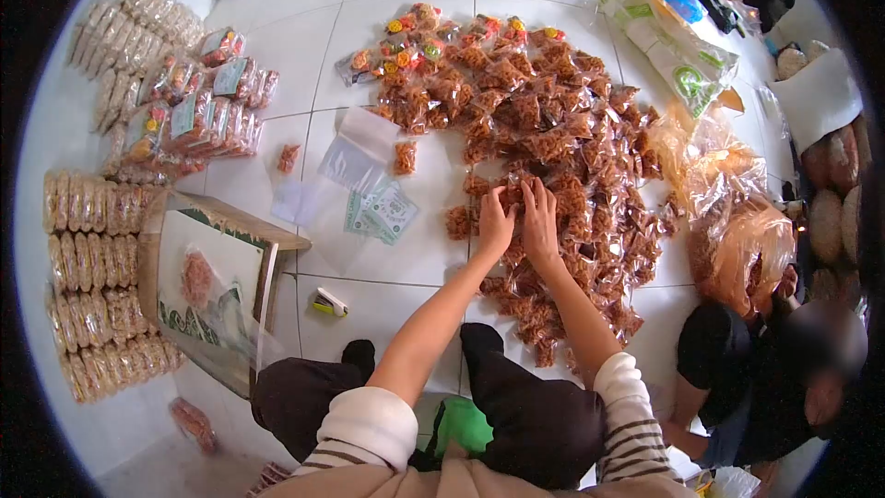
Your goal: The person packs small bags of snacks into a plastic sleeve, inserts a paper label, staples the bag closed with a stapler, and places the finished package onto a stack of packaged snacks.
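Many small clear packets of reddish-brown food form a large pile (pixel 562 129) on the white tiled floor. At the pile's left edge, my left hand (pixel 496 221) has its fingers bent round a small packet. My right hand (pixel 539 219) is right beside it, fingers curled down onto packets; what they grip is too small to tell. Left of the hands lie two single packets (pixel 405 158), clear plastic bags (pixel 355 152) and green-and-white printed labels (pixel 383 212). A green and white stapler-like tool (pixel 329 302) rests on the tiles nearer my knees.
Stacked packed bags (pixel 101 267) line the left wall, beside a wooden-framed box or stand (pixel 207 286). Labelled packs (pixel 198 115) stand behind it. At right another person (pixel 765 378) sits by an orange plastic bag (pixel 751 249). Plastic sacks (pixel 673 46) lie at the upper right.
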{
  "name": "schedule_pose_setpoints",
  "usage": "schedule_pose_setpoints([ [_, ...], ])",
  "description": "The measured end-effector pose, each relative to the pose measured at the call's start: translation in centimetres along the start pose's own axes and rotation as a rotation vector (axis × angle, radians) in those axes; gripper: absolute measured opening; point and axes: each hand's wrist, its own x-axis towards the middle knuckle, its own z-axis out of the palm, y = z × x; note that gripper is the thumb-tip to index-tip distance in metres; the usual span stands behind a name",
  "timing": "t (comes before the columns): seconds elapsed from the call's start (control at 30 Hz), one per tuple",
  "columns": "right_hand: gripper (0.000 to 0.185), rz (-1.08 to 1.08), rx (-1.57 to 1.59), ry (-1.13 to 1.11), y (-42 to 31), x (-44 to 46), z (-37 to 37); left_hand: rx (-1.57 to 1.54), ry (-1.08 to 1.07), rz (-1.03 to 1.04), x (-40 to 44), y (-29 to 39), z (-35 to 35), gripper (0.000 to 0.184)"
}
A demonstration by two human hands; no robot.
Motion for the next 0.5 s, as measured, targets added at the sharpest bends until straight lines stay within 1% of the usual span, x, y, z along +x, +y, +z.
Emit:
schedule_pose_setpoints([
  [0.03,0.052,0.003,0.004,-0.011,0.1,0.1,0.4,-0.036,-0.072,-0.13,0.0,0.0,0.1,0.04],
  [0.07,0.049,0.038,0.136,0.046,0.1,0.5,0.4,-0.112,-0.126,-0.16,0.7,-0.2,-0.2,0.038],
  [0.1,0.047,0.073,0.264,0.104,0.0,0.6,0.3,-0.112,-0.129,-0.168,0.8,-0.4,-0.2,0.038],
  [0.13,0.037,0.05,0.289,0.189,-0.2,0.5,0.1,-0.177,-0.166,-0.203,1.0,-0.6,-0.3,0.039],
  [0.17,0.037,0.048,0.29,0.188,-0.6,0.4,-0.3,-0.243,-0.201,-0.235,1.1,-0.6,-0.6,0.04],
  [0.2,0.034,0.139,0.385,0.213,-1.0,0.3,-0.7,-0.241,-0.195,-0.233,1.0,0.4,-1.7,0.04],
  [0.23,0.031,0.23,0.478,0.238,-1.5,0.1,-1.2,-0.389,-0.198,-0.273,0.7,2.5,-3.4,0.043],
  [0.27,0.028,0.225,0.499,0.273,-2.0,0.0,-1.8,-0.541,-0.199,-0.309,0.5,4.3,-4.7,0.046],
  [0.3,0.028,0.215,0.5,0.278,-2.7,-0.1,-2.8,-0.543,-0.192,-0.301,0.2,5.1,-5.4,0.046],
  [0.37,0.026,0.256,0.687,0.324,-4.4,0.1,-4.7,-0.839,-0.229,-0.404,0.2,6.7,-7.2,0.046],
  [0.4,0.026,0.238,0.691,0.334,-5.1,0.0,-5.8,-0.841,-0.22,-0.384,0.0,7.6,-8.1,0.046],
  [0.47,0.025,0.164,0.873,0.465,-6.9,0.0,-7.8,-0.89,-0.191,-0.36,-0.4,9.2,-10.3,0.047],
  [0.5,0.025,0.139,0.881,0.476,-7.7,-0.1,-9.2,-0.89,-0.179,-0.335,-0.7,9.8,-11.3,0.047],
])
